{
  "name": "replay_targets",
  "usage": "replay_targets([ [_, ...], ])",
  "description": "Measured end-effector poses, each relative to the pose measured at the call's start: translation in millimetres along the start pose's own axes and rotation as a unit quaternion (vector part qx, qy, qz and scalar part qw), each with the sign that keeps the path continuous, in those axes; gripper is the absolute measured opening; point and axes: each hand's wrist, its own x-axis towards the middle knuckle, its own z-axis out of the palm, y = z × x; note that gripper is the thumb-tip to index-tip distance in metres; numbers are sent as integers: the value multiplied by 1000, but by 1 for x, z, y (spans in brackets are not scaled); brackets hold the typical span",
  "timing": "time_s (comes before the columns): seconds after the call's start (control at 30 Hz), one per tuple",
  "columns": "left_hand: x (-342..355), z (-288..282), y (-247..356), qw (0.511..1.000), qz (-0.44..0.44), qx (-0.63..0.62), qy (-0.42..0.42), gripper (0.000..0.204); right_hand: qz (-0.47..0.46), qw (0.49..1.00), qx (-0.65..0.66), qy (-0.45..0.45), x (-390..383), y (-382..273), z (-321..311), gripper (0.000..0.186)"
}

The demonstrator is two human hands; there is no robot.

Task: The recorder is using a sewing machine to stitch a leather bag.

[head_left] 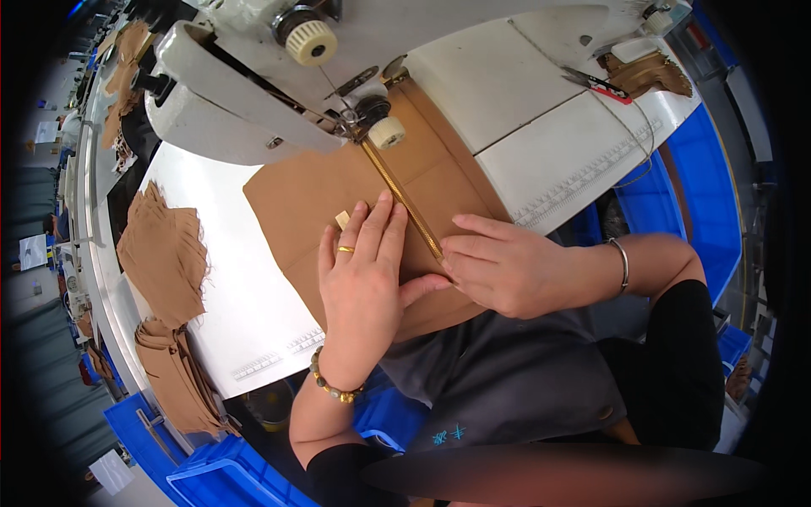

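Observation:
A brown fabric panel [296, 194] with a long gold zipper [397, 190] lies under the white sewing machine's needle area. My left hand [363, 283] rests flat on the panel left of the zipper, fingers apart and pointing toward the machine. A small pale tab [342, 218] shows beside its fingers. My right hand [507, 266] lies at the zipper's near end and right side, index finger extended, other fingertips slightly bent against the zipper and fabric; its thumb is hidden. The sewing machine [220, 93] stands over the panel's far end.
Brown fabric piles [160, 253] lie on the left of the white table [236, 313], with more scraps [659, 76] at upper right beside black-and-red thread snips [600, 84]. Blue bins [701, 211] sit beyond the right edge and below the left. Other workstations show at far left.

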Motion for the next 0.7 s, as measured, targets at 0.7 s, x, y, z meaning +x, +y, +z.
replay_targets([
  [0.7,28,0,-17,1000,6,11,13,97,133,983,-27,-128,33,61,-2,78],
])
